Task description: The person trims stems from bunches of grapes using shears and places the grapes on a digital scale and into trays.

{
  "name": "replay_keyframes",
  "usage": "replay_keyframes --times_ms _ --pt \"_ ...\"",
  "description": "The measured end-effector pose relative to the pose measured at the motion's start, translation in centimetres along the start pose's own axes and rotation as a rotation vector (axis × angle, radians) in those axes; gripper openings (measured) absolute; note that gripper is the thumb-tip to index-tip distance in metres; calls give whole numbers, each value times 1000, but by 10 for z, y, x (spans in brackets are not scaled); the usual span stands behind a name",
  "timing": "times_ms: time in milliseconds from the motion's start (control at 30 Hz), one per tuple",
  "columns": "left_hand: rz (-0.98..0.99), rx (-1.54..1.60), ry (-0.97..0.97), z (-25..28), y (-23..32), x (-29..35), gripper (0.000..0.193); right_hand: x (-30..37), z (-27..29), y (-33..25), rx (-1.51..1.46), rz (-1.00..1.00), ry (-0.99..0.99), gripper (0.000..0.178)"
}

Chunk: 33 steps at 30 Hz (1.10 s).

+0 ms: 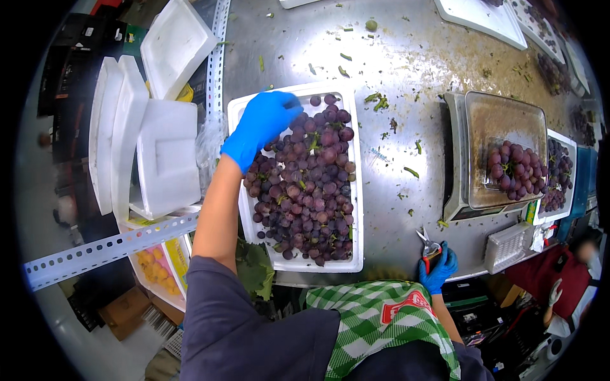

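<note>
Metal bench [387, 222], dull silver, stained toward the far right, strewn with green stem bits [412, 172]. On it, centre: one white foam tray [357, 216], holding a heap of purple grapes [311, 190], piled to the near end, a few loose at the far end. Left hand [264, 124], blue glove, over the tray's far left corner, fingers bent toward the grapes; how far open they are, and whether they have hold of any, cannot be told. Right hand [440, 270], blue glove, at the near edge of the bench, fingers closed around the red and black handles of one pair of clippers [430, 247], blades parted and pointing away from the body. Right side: one scale [508, 120] bearing a bunch of reddish grapes [518, 168]; beyond it, a second white tray [572, 143] of darker grapes; nearer, one clear plastic basket [506, 246]. Left side, off the bench: several white foam boxes [166, 152]; a box of yellow fruit [155, 270]. Far right: another person [553, 279], dark red clothing
</note>
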<state>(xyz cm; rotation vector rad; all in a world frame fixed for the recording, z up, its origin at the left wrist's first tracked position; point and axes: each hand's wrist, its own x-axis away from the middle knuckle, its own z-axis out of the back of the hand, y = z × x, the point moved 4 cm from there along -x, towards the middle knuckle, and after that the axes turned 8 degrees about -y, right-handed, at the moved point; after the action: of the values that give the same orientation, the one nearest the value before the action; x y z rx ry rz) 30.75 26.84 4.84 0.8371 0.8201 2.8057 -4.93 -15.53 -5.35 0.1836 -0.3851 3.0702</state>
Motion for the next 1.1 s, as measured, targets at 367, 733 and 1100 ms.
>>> replay_keyframes --times_ms 367,733,1100 --pt "17 -151 164 -67 10 55 24 -1 6 -3 -5 -15 18 79" --pt "-28 -429 358 -93 9 47 18 -5 12 -6 -48 2 43 81" --pt "-179 -635 449 -92 3 41 13 -4 15 -8 -63 -19 42 81"
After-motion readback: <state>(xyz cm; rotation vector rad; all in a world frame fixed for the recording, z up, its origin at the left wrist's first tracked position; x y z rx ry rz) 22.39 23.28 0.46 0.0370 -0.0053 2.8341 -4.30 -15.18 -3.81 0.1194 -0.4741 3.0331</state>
